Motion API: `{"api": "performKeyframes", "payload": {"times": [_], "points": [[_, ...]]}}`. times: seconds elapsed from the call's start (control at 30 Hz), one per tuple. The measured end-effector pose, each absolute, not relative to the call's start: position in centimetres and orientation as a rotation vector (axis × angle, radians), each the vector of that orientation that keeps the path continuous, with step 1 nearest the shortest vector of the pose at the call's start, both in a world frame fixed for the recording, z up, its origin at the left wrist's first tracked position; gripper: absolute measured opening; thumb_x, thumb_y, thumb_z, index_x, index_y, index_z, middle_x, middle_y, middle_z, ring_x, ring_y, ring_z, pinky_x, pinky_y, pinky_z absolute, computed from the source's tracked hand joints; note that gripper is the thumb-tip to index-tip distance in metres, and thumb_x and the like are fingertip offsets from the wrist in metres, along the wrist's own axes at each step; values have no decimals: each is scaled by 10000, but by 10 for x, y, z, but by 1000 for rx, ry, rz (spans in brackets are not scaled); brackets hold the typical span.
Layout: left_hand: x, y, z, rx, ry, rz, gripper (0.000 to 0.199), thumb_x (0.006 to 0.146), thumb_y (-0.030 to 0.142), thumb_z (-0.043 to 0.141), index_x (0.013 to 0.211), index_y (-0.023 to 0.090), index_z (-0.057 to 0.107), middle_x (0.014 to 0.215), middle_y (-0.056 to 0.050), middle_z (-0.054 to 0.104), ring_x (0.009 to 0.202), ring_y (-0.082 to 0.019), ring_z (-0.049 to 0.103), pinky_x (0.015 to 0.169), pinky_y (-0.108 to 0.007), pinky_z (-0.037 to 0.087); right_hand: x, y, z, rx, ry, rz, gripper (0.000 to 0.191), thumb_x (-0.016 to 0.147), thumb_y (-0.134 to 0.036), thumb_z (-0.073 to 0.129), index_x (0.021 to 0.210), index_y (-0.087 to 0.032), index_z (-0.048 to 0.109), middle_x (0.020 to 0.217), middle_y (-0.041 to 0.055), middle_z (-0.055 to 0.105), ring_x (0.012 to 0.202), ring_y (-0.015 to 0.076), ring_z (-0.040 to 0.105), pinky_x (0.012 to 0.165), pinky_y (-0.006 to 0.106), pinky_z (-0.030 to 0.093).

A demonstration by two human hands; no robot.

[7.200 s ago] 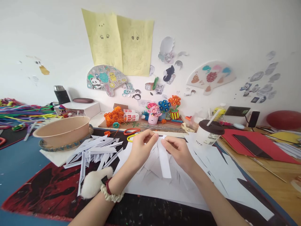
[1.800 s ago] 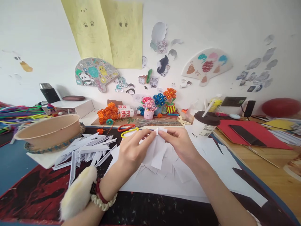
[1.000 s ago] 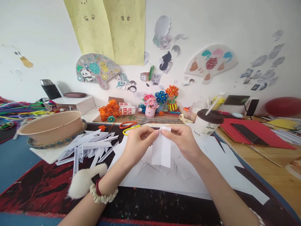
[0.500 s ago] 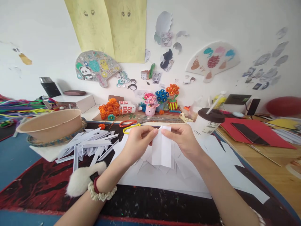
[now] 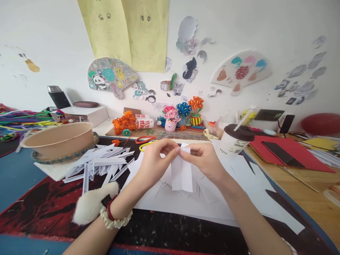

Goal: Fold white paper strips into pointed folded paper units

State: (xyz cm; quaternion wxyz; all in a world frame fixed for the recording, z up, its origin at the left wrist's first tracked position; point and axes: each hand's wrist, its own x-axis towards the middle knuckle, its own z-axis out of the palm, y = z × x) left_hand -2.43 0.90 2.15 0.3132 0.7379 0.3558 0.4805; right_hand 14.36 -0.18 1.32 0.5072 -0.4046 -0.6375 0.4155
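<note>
A creased white paper strip [image 5: 181, 175] hangs between my two hands, with a fold running down its length. My left hand [image 5: 158, 157] pinches its top edge between thumb and fingers. Close against it, my right hand [image 5: 202, 159] pinches the same edge, thumb beside thumb. Below the strip lie overlapping white sheets and cut papers [image 5: 212, 209]. Left of my left hand is a heap of folded white paper strips [image 5: 103, 161]. Scrunchies and a white fluffy ornament [image 5: 97, 203] circle my left wrist.
A beige basin [image 5: 60, 140] stands at left on a woven ring. Scissors with yellow and orange handles [image 5: 145, 140] lie behind my left hand. A lidded cup with a straw [image 5: 235, 140] stands right of my hands. Red folders [image 5: 287, 152] lie farther right; craft flowers [image 5: 183, 110] stand behind.
My thumbs have come together at the strip's top edge, and my right hand has shifted slightly left. The whole view has moved a little.
</note>
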Motion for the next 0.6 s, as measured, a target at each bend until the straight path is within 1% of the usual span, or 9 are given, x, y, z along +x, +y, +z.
{"api": "performKeyframes", "payload": {"times": [0.1,0.17,0.37,0.6], "points": [[-26,11,22,1830,912,1210,123,830,245,635,765,142,658,737,-24,655,681,-129,581,635,-240,455,144,-2,12,-973,-1559,998,303,734,-461,736,691,-162,718,604,20,623,564,150,541,481,265,407],[-27,13,22,1780,909,1164,140,821,253,639,744,138,658,737,-28,650,674,-126,564,608,-235,437,144,-2,12,-958,-1570,1015,298,739,-459,732,700,-163,720,644,30,641,590,157,551,501,275,419],[-28,15,23,1823,942,1118,147,815,259,629,731,139,648,739,-26,629,694,-132,538,613,-244,424,143,-3,13,-946,-1583,1058,270,744,-431,737,709,-164,722,652,25,633,596,150,540,525,279,416],[-28,15,20,1965,971,1069,164,847,252,562,725,147,594,666,13,542,619,-115,455,560,-248,347,146,-3,15,-956,-1648,1081,314,772,-417,718,612,-154,658,603,1,560,575,125,482,510,258,376]]}}
